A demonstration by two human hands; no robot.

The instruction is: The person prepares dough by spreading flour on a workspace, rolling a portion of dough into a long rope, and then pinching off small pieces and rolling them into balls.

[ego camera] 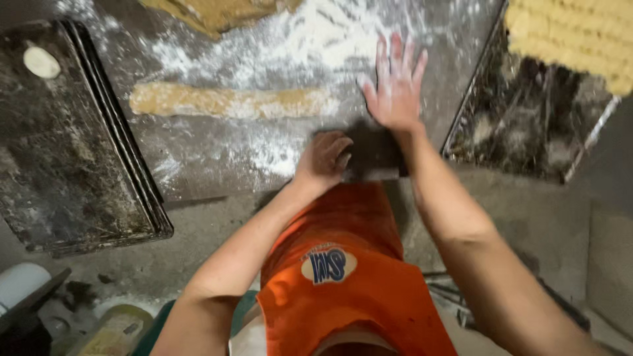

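A long roll of tan dough (231,102) lies across the floured metal worktop (211,158). My left hand (323,158) is curled at the near edge of the worktop, closed on a dark flat scraper (372,155). My right hand (395,82) is spread flat, fingers apart, over the floured surface just right of the roll's end. A bigger mass of dough (221,13) sits at the top edge.
A stack of dark baking trays (72,151) lies at the left, with one small pale dough piece (41,62) on top. A dark tray (527,125) at the right holds rows of shaped yellow dough (580,33). An orange apron (343,277) hangs below.
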